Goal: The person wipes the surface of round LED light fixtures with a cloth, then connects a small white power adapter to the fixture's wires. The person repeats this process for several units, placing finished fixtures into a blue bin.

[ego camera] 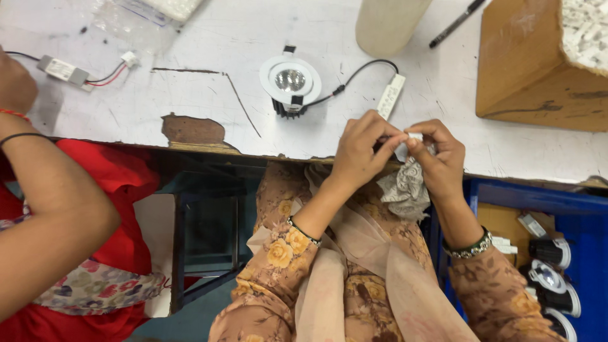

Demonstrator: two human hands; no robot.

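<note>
Head camera looks steeply down, close over the table edge.

Looking down at a scuffed white table, both hands meet right at its near edge. The left hand and right hand pinch a small white connector between their fingertips, with a crumpled grey-white cloth hanging just under them. A round white downlight sits face-up a bit further back, its black wire looping to a slim white driver box that ends near the left hand. Right side has a cardboard box and a black pen. A blue bin holds more lamps. A co-worker's arm in red sits at the left.
</note>
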